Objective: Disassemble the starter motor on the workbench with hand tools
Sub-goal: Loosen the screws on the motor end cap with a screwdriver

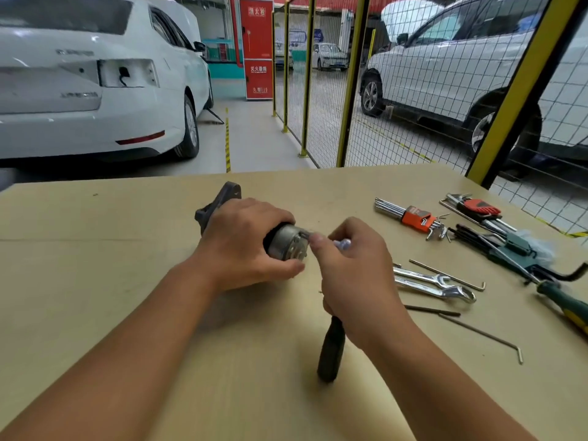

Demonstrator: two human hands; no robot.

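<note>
The starter motor (288,243) lies on its side in the middle of the wooden workbench (95,281), its dark mounting flange (219,202) pointing away to the left and its silver end cap facing right. My left hand (245,243) grips the motor body from above. My right hand (353,268) holds a ratchet wrench: the fingers curl round its shiny head at the end cap, and its black handle (331,354) sticks out below the hand toward me. What the tool head sits on is hidden by my fingers.
To the right lie an orange-holdered hex key set (413,218), a red-holdered set (477,208), a dark green set (509,246), two chrome spanners (432,284), loose hex keys (477,329) and a green-handled screwdriver (566,307). A yellow mesh fence (350,90) stands behind the bench.
</note>
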